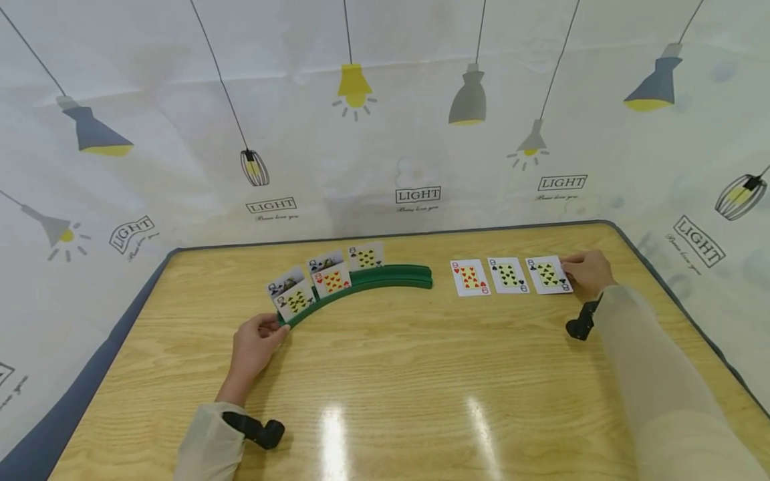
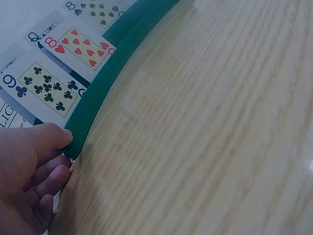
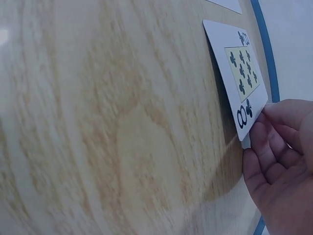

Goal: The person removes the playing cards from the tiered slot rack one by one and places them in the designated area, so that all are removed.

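Note:
A curved green card holder (image 1: pixel 391 274) stands left of centre on the table. In its front row are a nine of clubs (image 2: pixel 47 88) and an eight of hearts (image 2: pixel 78 46). Face cards, partly hidden, stand behind these two, and an eight of spades (image 1: pixel 365 256) is in the back row. My left hand (image 1: pixel 255 344) grips the holder's near left end, thumb on its front edge. At the right, my right hand (image 1: pixel 589 272) pinches the edge of an eight of clubs (image 3: pixel 243 73), which looks slightly raised from the wood on one side.
A red nine (image 1: pixel 471 278) and a black nine (image 1: pixel 508 275) lie face up between the holder and the eight of clubs. The wooden table (image 1: pixel 409 374) has a dark edge. Behind it hangs a cloth (image 1: pixel 373 153) printed with lamps.

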Action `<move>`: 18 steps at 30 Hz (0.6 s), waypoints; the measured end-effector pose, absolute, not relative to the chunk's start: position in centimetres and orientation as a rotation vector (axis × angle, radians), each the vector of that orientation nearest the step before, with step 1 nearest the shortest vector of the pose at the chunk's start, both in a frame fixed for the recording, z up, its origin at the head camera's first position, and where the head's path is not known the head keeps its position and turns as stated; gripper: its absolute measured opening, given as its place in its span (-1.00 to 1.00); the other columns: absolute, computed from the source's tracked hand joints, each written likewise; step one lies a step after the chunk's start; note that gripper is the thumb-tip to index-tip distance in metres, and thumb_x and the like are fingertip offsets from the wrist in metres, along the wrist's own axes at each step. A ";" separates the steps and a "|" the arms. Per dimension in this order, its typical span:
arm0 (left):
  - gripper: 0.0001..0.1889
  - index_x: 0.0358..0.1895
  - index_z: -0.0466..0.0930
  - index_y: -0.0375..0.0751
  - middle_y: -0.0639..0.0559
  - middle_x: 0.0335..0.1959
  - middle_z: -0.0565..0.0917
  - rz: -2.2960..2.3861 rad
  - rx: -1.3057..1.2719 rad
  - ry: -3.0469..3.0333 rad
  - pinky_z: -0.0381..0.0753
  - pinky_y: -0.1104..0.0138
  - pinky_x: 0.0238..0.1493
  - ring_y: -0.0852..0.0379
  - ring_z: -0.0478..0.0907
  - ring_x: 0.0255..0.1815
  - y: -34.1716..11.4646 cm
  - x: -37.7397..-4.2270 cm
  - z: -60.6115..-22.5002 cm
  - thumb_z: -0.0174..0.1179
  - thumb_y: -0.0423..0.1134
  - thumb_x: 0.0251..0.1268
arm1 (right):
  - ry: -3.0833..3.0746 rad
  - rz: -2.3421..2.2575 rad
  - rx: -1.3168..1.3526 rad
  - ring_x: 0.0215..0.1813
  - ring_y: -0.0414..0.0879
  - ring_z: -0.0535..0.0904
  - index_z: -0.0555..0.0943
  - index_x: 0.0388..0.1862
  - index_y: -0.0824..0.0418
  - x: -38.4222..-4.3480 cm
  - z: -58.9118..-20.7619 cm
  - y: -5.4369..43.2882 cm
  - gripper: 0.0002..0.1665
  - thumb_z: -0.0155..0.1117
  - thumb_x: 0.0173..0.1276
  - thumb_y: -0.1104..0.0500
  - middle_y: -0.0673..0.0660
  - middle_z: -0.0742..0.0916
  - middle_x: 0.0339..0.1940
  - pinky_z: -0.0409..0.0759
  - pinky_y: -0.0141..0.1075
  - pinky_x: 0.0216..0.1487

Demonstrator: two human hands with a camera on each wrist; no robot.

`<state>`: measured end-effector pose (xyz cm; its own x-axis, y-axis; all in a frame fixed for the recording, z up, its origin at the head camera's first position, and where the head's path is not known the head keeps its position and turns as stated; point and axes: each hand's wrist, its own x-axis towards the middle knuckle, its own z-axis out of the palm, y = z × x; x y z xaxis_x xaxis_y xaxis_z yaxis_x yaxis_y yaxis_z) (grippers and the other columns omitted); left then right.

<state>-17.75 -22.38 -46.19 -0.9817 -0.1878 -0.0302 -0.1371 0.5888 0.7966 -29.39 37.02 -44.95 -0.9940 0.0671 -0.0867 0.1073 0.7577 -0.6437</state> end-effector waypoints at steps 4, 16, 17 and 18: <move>-0.64 0.00 0.48 -0.46 -0.23 -0.22 0.58 -1.380 0.276 -2.745 0.45 0.31 -0.27 -0.02 0.49 -0.23 -22.4 -17.7 -46.2 0.19 -0.27 0.21 | 2.910 -1.048 0.128 -0.34 0.01 0.56 0.51 -0.02 0.57 -29.0 -44.9 36.9 -0.55 -0.01 0.40 0.17 0.41 0.64 -0.21 0.45 0.04 -0.11; -0.65 -0.01 0.49 -0.45 -0.22 -0.22 0.58 -1.365 0.278 -2.751 0.46 0.24 -0.22 -0.03 0.50 -0.21 -22.3 -17.7 -46.2 0.18 -0.27 0.20 | 2.887 -1.104 0.134 0.00 0.30 0.44 0.44 0.07 0.55 -28.4 -43.7 36.1 -0.50 -0.05 0.43 0.12 0.49 0.53 0.01 0.39 0.05 0.00; -0.64 -0.01 0.49 -0.45 -0.22 -0.22 0.58 -1.364 0.277 -2.752 0.46 0.24 -0.22 -0.04 0.50 -0.21 -22.3 -17.7 -46.1 0.18 -0.27 0.20 | 2.891 -1.108 0.127 0.01 0.29 0.43 0.44 0.08 0.55 -28.3 -43.6 36.1 -0.50 -0.05 0.43 0.11 0.49 0.52 0.03 0.41 0.04 -0.01; -0.65 -0.01 0.49 -0.44 -0.22 -0.22 0.58 -1.359 0.277 -2.754 0.47 0.24 -0.22 -0.03 0.50 -0.21 -22.3 -17.7 -46.2 0.18 -0.27 0.20 | 2.891 -1.120 0.112 0.00 0.28 0.44 0.43 0.09 0.54 -28.3 -43.4 36.0 -0.50 -0.05 0.43 0.12 0.49 0.52 0.03 0.42 0.02 -0.03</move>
